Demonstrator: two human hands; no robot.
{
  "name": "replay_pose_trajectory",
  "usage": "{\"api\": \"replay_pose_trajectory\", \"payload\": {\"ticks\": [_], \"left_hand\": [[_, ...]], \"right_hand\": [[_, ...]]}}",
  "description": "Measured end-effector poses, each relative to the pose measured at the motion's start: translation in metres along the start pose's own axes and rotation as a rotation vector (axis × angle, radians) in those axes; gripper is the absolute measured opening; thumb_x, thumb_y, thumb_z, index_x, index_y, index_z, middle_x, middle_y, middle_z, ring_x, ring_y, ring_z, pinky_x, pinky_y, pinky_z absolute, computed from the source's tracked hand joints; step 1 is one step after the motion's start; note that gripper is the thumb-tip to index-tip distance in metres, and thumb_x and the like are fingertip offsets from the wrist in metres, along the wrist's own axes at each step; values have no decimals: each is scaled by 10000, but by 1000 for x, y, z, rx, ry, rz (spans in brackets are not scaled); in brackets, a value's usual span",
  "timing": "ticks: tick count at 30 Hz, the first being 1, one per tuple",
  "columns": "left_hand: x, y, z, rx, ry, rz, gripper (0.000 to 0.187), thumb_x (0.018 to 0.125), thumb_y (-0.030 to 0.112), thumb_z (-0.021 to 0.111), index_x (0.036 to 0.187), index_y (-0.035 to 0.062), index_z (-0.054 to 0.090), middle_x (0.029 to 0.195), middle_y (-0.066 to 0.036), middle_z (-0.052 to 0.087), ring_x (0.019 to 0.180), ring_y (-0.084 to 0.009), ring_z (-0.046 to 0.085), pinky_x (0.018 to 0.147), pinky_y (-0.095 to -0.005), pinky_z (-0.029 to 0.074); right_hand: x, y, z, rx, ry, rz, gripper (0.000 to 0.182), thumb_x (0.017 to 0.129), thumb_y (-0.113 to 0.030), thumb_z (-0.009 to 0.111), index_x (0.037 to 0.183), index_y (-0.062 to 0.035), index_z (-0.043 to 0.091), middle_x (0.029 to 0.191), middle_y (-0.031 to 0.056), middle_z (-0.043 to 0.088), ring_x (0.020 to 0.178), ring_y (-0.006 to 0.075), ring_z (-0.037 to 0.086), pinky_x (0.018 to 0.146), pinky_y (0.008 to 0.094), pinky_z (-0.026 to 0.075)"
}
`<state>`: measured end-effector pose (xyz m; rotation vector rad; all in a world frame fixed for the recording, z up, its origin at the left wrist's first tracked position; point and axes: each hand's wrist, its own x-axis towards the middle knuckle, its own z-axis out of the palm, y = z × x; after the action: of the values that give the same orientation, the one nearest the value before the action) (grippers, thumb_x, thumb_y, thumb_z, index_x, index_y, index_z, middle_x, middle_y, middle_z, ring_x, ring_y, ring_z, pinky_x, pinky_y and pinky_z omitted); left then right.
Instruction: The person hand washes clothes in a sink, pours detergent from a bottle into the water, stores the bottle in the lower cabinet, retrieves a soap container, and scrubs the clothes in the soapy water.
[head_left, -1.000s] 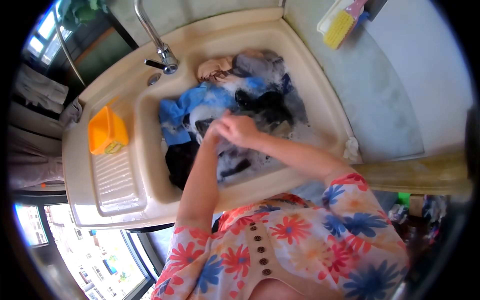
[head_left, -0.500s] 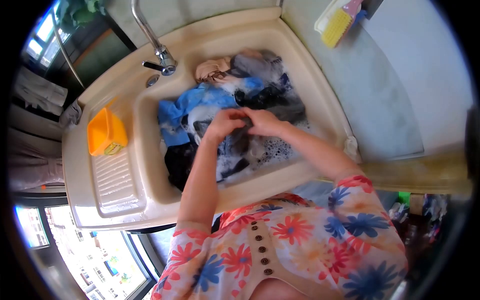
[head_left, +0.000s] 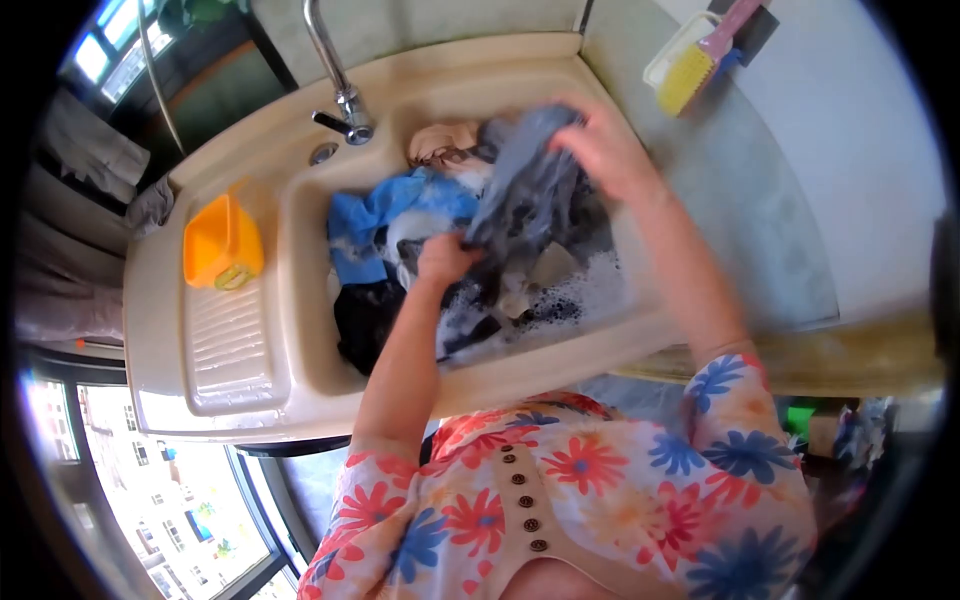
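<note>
A wet grey cloth (head_left: 528, 165) is stretched between my two hands above the sink basin (head_left: 306, 300). My right hand (head_left: 603, 150) grips its upper end near the basin's back right side. Lower and to the left, my left hand (head_left: 447, 258) is closed on the other end. Around and beneath lie a blue garment (head_left: 400, 195), a black garment (head_left: 366, 322), a beige cloth (head_left: 442, 143) and other dark, soaked clothes. White suds (head_left: 590, 290) float at the basin's front right.
A chrome faucet (head_left: 350, 118) stands behind the basin. On the left, a yellow container (head_left: 222, 243) sits above the ribbed drainboard (head_left: 230, 345). A yellow-bristled brush (head_left: 687, 80) rests in a white holder (head_left: 668, 62) at the upper right.
My hands were together over the clothes and have moved apart. My right hand has risen toward the back right, lifting and spreading the grey cloth. My left hand stays low.
</note>
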<state>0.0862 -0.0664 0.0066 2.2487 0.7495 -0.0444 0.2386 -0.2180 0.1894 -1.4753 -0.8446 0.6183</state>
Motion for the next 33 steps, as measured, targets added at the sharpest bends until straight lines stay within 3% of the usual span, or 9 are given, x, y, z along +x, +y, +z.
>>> {"api": "replay_pose_trajectory", "payload": {"ticks": [6,10,13,18,20,23,26,28,33], "left_hand": [[7,-9,-34,-830,661,29,215,736,-3,534,916,45,642,688,-34,590,508,-84,498,476,-236,414],[17,-51,-19,-233,773,14,278,685,15,464,875,77,657,749,-153,627,668,-306,590,643,-357,462],[4,-28,-14,69,323,5,294,668,63,466,858,138,677,940,-180,609,918,-305,569,803,-364,444],[-1,-15,0,194,-342,132,251,677,131,576,907,95,671,793,-124,636,771,-213,605,674,-327,489],[3,-22,-4,-155,-247,-43,291,705,231,616,947,74,652,807,-79,627,745,-178,590,622,-332,508],[3,-8,-13,-738,49,-382,439,756,353,616,1125,122,562,964,-66,588,861,-156,570,602,-375,523],[12,-34,13,-1637,-269,-272,345,766,319,609,1039,113,565,986,-36,548,889,-148,521,756,-321,479],[21,-38,22,-1649,-214,-198,285,784,281,574,1011,110,557,936,-46,551,856,-151,529,743,-327,476],[20,-56,31,-1701,-22,-32,149,827,184,486,940,101,536,811,-71,558,774,-160,548,712,-342,467]], "right_hand": [[-4,-23,-36,-28,148,-265,314,735,-8,498,1047,15,531,880,50,585,758,124,546,704,239,430],[-4,79,-29,-179,102,68,325,721,-49,542,1043,-6,535,892,73,585,799,156,558,734,261,444],[-17,174,-6,-867,-120,265,395,739,-112,532,1129,-68,487,1037,162,581,987,295,550,844,393,423],[-37,224,11,-1278,-534,484,372,752,-146,516,1118,-81,521,1066,140,583,1032,294,543,852,438,424],[-17,206,7,-1339,-684,567,322,734,-135,537,1048,-72,573,1052,137,591,1003,300,557,823,420,446],[-11,177,34,-842,-164,133,262,656,-137,604,914,-99,629,960,112,622,896,285,593,738,368,482],[-12,87,99,-438,-253,-389,220,634,-64,552,842,-92,620,833,91,626,771,240,604,695,325,477],[-29,53,136,-330,-321,-577,205,628,-79,557,827,-95,606,823,81,612,777,259,593,691,330,474],[-10,160,123,-646,68,-172,258,701,-203,588,954,-153,568,854,123,621,789,311,598,671,400,480]]}}
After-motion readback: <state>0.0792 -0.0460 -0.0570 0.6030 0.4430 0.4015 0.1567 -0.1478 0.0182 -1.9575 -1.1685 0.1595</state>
